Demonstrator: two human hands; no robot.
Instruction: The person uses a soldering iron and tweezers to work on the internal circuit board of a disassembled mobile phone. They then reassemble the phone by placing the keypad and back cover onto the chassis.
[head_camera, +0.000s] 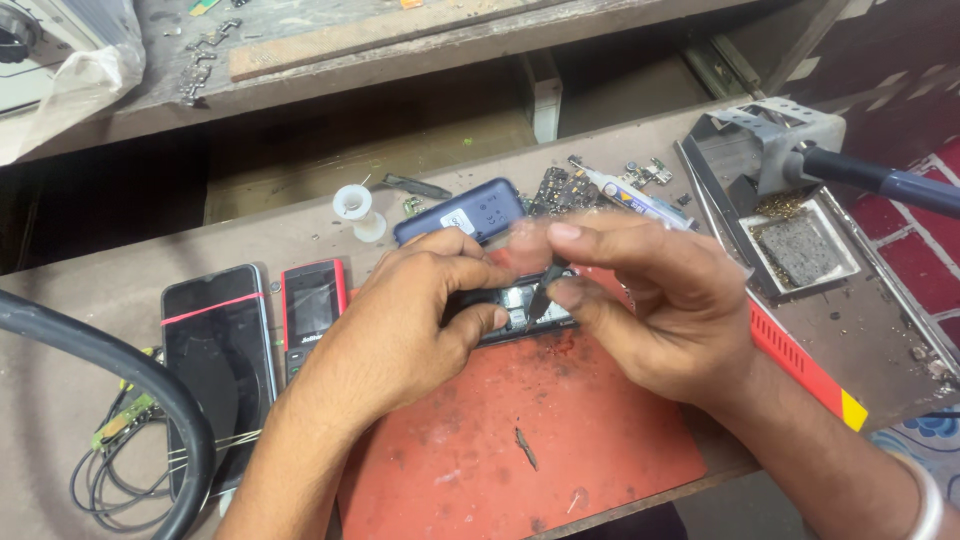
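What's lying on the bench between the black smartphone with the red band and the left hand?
In the head view, a small red keypad phone lies face up between the black smartphone and the left hand.

At frame centre the left hand (400, 320) and right hand (640, 300) cover most of the opened device (515, 310). The right fingertips (560, 235) blur. The picture's right edge cuts off the soldering iron's handle (890, 182).
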